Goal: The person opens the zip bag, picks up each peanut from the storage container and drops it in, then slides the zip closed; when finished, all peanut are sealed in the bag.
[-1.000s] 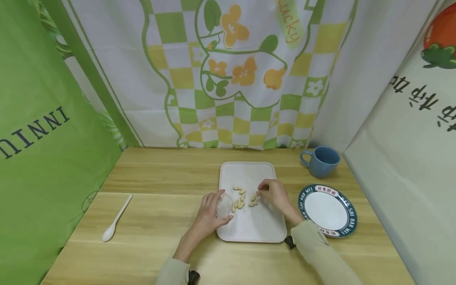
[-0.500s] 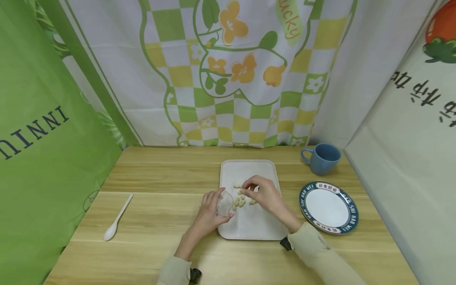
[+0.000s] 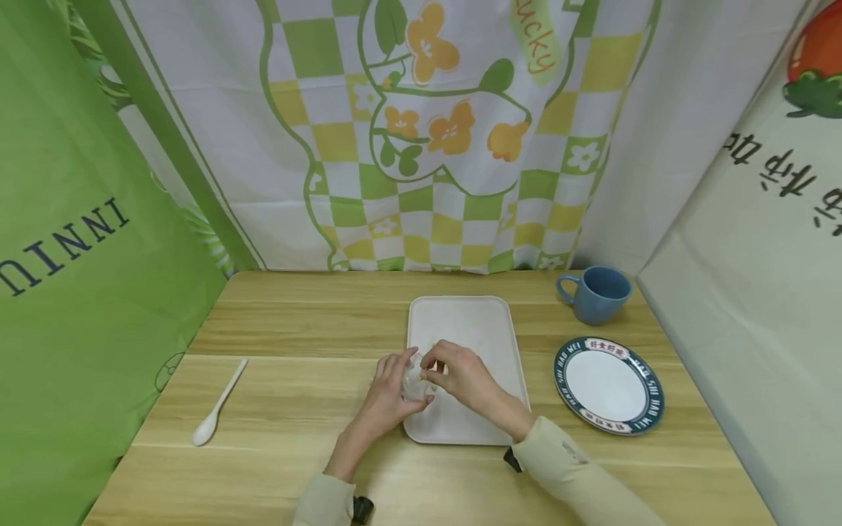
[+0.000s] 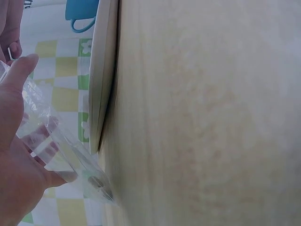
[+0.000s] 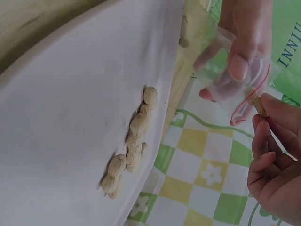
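My left hand (image 3: pixel 381 398) holds a clear zip bag (image 4: pixel 77 157) by its mouth, thumb and fingers spread apart over the tray's left edge. A red line runs along the bag's opening in the right wrist view. Low in the bag lies a peanut (image 4: pixel 98 182). My right hand (image 3: pixel 463 376) pinches another peanut (image 5: pixel 256 102) between thumb and fingertips, right at the bag's mouth. Several peanuts in their shells (image 5: pixel 138 125) lie in a loose cluster on the pale rectangular tray (image 3: pixel 470 318); in the head view my right hand mostly hides them.
A white spoon (image 3: pixel 218 403) lies on the wooden table (image 3: pixel 296 321) at the left. To the tray's right is a round plate (image 3: pixel 607 383) with a dark patterned rim. Behind it stands a blue mug (image 3: pixel 600 294). Printed cloths hang around the table's back and sides.
My right hand has picked up a peanut from the right of the cluster and carried it left to the bag's mouth. My left hand has stayed in place with the bag.
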The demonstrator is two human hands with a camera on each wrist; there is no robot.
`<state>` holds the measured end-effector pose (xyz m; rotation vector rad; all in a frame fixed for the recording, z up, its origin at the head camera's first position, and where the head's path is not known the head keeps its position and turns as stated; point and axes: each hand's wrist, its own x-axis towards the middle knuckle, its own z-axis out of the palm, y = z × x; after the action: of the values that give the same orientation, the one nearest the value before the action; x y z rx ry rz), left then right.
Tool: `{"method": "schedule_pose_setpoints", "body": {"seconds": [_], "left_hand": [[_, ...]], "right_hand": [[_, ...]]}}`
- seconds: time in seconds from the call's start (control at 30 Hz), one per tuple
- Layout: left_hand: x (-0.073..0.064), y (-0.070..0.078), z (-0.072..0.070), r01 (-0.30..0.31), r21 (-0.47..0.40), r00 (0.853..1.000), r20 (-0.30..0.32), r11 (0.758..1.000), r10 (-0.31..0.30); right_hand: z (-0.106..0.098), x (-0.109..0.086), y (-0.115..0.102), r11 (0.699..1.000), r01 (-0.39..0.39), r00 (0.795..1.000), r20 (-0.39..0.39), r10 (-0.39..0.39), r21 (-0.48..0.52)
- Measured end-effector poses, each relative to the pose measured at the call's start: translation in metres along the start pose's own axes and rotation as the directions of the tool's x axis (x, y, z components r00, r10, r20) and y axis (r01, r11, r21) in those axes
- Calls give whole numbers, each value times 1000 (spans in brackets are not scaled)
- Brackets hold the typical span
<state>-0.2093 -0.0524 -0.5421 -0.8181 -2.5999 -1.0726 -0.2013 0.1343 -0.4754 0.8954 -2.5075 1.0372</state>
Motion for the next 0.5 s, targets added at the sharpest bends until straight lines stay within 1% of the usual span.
{"method": "schedule_pose_setpoints", "body": {"seconds": [0.13,0.27,0.37,0.43,0.5], "left_hand": [[-1,0,1,-13,11,1000,-8,1000,13],[-1,-1,0,-23,25,1000,-10,999,23],[-1,0,0,-18,23,1000,1,1000,18],[-1,0,-1,-11,20,1000,10,1000,10],[0,0,-1,-1,13,1000,18,1000,1]], "right_hand": [[5,0,-1,1000,10,1000,21,-10,-26],[6,1,-1,999,18,999,39,-16,-51],[-1,2,4,998,13,1000,1,-13,-57],[-9,3,10,998,-11,999,-43,8,-59],[-18,3,18,996,-55,995,-81,49,-76]]}}
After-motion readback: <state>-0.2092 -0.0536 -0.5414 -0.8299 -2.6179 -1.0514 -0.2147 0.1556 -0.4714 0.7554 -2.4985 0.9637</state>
